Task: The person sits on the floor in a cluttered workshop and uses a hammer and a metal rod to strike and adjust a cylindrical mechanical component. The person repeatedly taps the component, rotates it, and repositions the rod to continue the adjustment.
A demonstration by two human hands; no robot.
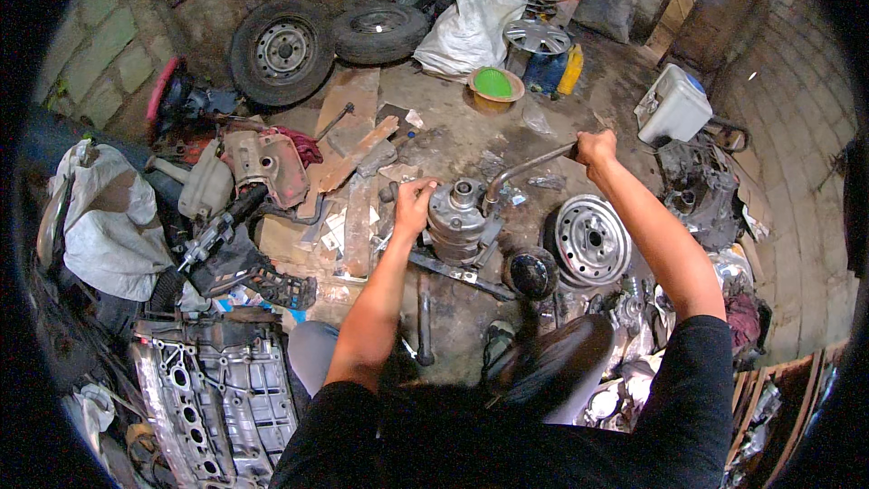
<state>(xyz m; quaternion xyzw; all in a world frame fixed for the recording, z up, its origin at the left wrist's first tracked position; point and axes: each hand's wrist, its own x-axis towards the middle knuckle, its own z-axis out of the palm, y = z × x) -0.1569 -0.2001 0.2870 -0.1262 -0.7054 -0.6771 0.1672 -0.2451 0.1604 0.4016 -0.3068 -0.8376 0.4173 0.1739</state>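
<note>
My right hand (596, 147) is closed round the far end of a bent metal bar (534, 163), arm stretched out to the right. The bar's curved end comes down at the right side of a ribbed, cylindrical grey metal machine part (455, 228) with a round neck on top. Whether the bar is fixed to it or only touches it, I cannot tell. My left hand (416, 205) grips the part's upper left side, fingertips at its top edge. A flat dark metal bar (463, 277) lies at the part's base, and a long-handled metal tool (424, 321) lies nearer me.
A steel wheel rim (593, 241) and a round black piece (530, 273) sit to the right. An engine block (217, 394) lies near left. Tyres (281, 50), a white sack (471, 25) and a basin with a green bowl (495, 89) stand farther back. A white plastic container (673, 104) is far right.
</note>
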